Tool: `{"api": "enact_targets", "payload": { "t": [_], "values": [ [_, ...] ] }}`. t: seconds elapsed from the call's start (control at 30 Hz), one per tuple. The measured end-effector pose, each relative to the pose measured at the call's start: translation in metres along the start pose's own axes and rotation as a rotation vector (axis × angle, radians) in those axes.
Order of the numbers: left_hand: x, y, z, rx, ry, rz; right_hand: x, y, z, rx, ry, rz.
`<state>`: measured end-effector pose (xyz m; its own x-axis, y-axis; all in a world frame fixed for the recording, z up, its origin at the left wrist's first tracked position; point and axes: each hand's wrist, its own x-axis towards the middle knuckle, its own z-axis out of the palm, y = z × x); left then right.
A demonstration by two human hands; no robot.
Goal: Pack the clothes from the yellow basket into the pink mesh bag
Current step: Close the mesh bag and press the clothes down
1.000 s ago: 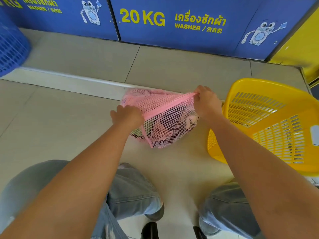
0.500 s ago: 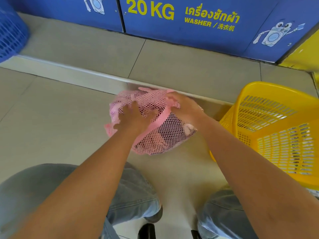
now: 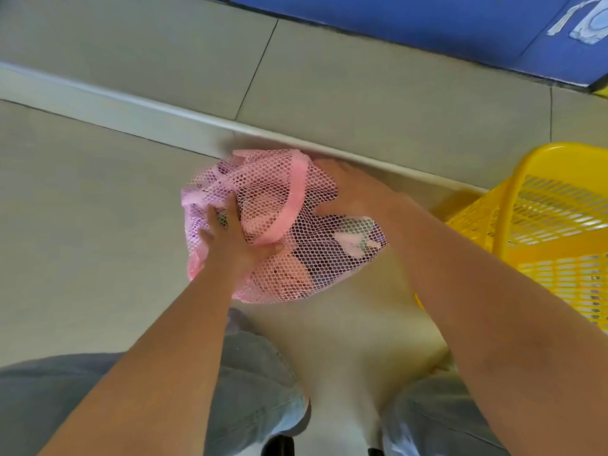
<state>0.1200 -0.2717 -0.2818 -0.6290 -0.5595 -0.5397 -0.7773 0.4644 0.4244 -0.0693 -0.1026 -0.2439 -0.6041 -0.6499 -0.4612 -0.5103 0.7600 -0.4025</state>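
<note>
The pink mesh bag (image 3: 279,238) lies on the tiled floor in front of my knees, bulging with clothes that show dark, pink and white through the net. My left hand (image 3: 233,238) lies flat on its near left side, fingers spread over the mesh. On the bag's right upper side my right hand (image 3: 348,195) presses palm down, beside the pink zipper band. The yellow basket (image 3: 539,232) stands tilted at the right edge; the part of its inside that shows holds no clothes.
A low grey step (image 3: 131,103) runs across the floor just behind the bag. Blue washer panels (image 3: 411,24) line the wall beyond it. My jeans-clad knees (image 3: 250,390) are below the bag.
One second ago both hands held the bag's zipper band stretched between them. Now the bag is set on the floor and both hands lie flat on it. The view has tipped downward.
</note>
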Motion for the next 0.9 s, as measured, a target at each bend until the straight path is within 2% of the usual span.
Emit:
{"api": "enact_targets", "payload": {
  "t": [0.1,0.3,0.37,0.47,0.5,0.53,0.63,0.67,0.73,0.8,0.9],
  "values": [
    [0.011,0.000,0.001,-0.113,0.012,0.020,0.010,0.000,0.016,0.072,-0.061,0.079],
    [0.031,0.014,-0.018,-0.178,0.001,0.156,0.004,-0.005,0.040,0.044,-0.019,0.165],
    [0.034,0.022,-0.022,-0.162,-0.045,0.210,-0.013,-0.002,0.045,0.111,-0.101,0.261],
    [0.035,0.041,-0.022,-0.098,-0.225,0.350,-0.047,0.007,0.042,0.155,-0.305,0.375],
    [0.033,0.048,-0.020,-0.059,-0.260,0.397,-0.057,0.013,0.043,0.170,-0.322,0.410],
    [0.029,0.054,-0.016,-0.022,-0.264,0.436,-0.066,0.018,0.042,0.189,-0.289,0.462],
    [0.020,0.058,-0.003,0.118,-0.125,0.471,-0.081,0.029,0.038,0.257,0.040,0.647],
    [0.018,0.056,-0.002,0.195,-0.054,0.441,-0.081,0.031,0.037,0.244,0.111,0.618],
    [0.016,0.046,-0.004,0.321,0.038,0.387,-0.078,0.033,0.036,0.194,0.112,0.428],
    [0.017,0.031,-0.007,0.358,0.070,0.341,-0.076,0.034,0.039,0.146,0.019,0.285],
    [0.017,0.010,-0.007,0.303,0.064,0.175,-0.076,0.044,0.061,0.028,-0.126,0.266]
  ]
}}
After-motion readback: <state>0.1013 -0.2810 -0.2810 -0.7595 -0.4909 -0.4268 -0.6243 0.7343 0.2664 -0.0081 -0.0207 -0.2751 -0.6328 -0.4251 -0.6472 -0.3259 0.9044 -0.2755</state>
